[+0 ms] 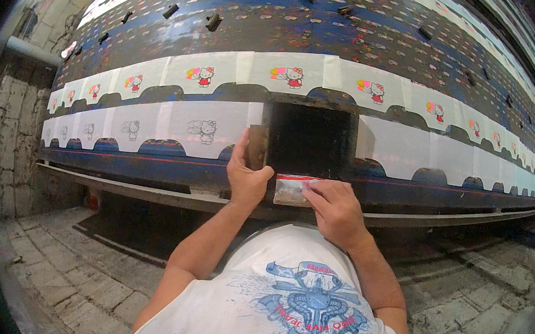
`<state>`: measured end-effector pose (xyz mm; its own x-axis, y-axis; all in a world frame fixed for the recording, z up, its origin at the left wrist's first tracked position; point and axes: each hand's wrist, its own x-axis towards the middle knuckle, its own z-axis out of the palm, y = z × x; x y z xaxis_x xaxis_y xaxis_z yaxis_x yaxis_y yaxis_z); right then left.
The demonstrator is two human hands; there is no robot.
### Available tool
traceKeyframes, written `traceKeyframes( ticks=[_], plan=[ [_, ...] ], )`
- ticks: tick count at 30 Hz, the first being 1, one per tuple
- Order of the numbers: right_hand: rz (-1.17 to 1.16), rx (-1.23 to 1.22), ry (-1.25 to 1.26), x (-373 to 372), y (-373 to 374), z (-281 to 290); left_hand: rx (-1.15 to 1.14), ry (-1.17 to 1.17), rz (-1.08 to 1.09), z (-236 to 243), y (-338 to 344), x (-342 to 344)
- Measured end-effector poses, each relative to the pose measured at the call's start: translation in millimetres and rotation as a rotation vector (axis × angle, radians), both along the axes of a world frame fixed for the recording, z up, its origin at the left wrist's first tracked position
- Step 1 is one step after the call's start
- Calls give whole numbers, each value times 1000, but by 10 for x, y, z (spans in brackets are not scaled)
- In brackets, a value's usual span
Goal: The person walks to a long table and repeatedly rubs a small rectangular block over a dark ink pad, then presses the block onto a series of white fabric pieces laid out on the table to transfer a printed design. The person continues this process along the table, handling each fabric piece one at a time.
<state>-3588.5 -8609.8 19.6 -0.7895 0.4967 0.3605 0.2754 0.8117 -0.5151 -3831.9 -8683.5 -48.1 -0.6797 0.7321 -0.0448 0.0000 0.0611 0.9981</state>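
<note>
A dark rectangular printing screen point(310, 140) lies over the near row of white cut pieces, straight ahead of me. Along its left side stands a brown wooden piece point(257, 146), and my left hand point(248, 177) grips it, thumb pointing right. My right hand point(339, 205) is closed in a pinch at the screen's near end, over a small pale, shiny panel point(290, 191) with a red strip along its top. Something small and pinkish shows at the fingertips; I cannot make out what it is. Left of the screen, a white piece point(184, 120) carries a grey outline of a cartoon cat.
A farther row of white pieces point(245, 75) bears coloured cat-and-balloon prints. The long, paint-spotted table point(388, 32) has several small dark blocks point(213, 22) on it. Its front rail point(118, 178) runs before me. Brick paving point(79, 281) and a block wall point(13, 138) lie at the left.
</note>
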Motion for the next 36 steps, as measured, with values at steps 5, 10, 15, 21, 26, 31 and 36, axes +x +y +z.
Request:
traceKeyframes(
  ticks=[5, 10, 15, 21, 26, 31, 36],
  plan=[
    [125, 30, -260, -115, 91, 161, -29, -51, -5, -17, -5, -13],
    [154, -79, -363, -219, 605, 280, -46, -20, -24, -74, -5, -44],
    [102, -63, -325, -586, 1236, 220, 27, -147, -44, -139, -38, -37],
    [-115, -83, -213, -887, 1481, 143, 41, -128, -99, -145, -51, -117],
    [-54, -43, -306, -775, 1218, 133, 34, -156, -97, -125, -60, -113],
    [-34, -23, -284, -582, 690, 141, 1, -61, -89, -115, -58, -115],
    [-51, -42, -281, -397, 200, 165, 10, -81, -93, -94, -51, -113]
  ],
)
